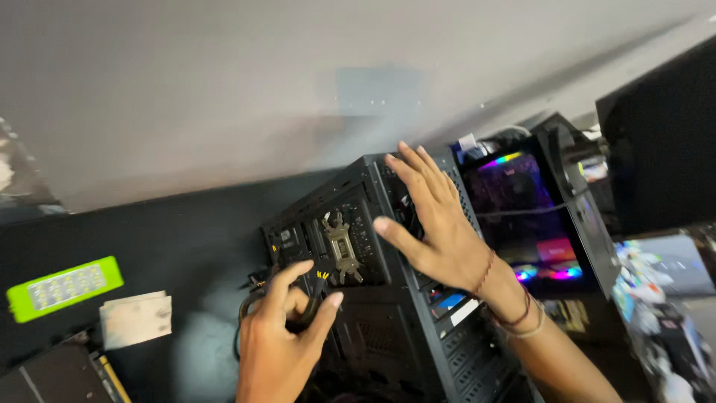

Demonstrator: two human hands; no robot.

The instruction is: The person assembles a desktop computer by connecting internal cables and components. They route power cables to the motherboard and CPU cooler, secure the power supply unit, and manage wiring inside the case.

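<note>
Black cable (253, 298) looped, connector upward

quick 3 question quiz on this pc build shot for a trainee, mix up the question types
1. True or false: the right hand lies flat and open on the black case.
2. Which does the left hand pinch? A) green box B) black cable with yellow-tipped wires C) white paper
3. Fill in: the PC lit in rainbow colours stands to the ____ of the case.

Key
1. True.
2. B: the cable; the green box and white paper lie apart at left.
3. Right: the lit PC.
</note>
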